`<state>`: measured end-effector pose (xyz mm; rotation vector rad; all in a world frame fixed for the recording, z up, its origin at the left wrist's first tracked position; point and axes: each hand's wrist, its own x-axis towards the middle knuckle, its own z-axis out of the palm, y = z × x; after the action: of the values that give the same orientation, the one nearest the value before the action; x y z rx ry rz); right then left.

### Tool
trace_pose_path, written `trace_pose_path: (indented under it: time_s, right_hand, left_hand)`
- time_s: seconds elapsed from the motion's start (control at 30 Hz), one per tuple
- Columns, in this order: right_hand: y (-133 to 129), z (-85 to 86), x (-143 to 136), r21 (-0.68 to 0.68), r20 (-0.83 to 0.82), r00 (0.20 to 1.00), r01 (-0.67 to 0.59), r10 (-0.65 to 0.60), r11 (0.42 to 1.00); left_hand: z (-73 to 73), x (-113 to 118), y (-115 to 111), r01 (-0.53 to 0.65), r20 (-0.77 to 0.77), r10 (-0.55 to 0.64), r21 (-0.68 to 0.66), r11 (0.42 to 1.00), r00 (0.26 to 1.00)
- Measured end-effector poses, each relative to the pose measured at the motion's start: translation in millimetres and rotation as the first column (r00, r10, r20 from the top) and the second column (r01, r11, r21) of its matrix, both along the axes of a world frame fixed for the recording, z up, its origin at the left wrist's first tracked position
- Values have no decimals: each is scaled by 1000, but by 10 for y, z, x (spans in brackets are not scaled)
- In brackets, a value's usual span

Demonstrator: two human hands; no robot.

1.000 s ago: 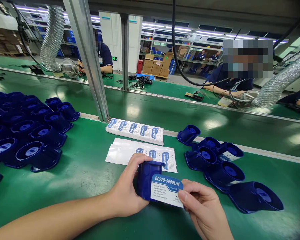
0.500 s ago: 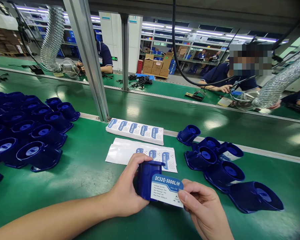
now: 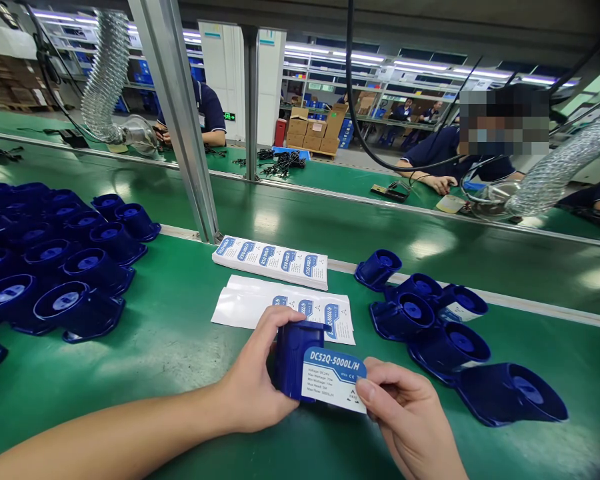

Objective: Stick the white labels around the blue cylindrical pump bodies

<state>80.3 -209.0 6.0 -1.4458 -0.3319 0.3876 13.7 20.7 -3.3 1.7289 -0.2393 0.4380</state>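
While the left hand (image 3: 253,381) wraps around a dark blue plastic housing (image 3: 293,363), the right hand (image 3: 411,413) pinches a blue-and-white "DC52Q-5000L/H" label (image 3: 333,381) by its right end.
The housing is at the near middle of a green workbench (image 3: 175,327), the label's left part overlapping its side. Just behind lie partly used label sheets (image 3: 245,300), then a label stack (image 3: 271,263); similar housings stand in rows at left (image 3: 96,308) and a smaller group at right (image 3: 445,357).
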Motion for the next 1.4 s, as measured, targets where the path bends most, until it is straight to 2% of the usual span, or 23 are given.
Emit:
trace_pose_path:
  time_s: [1.4]
  right_hand:
    - [-42,-74,9,-1,22,1000,-11,11,1000]
  left_hand:
    - [29,-5,2,4,28,-5,19,1000,1000]
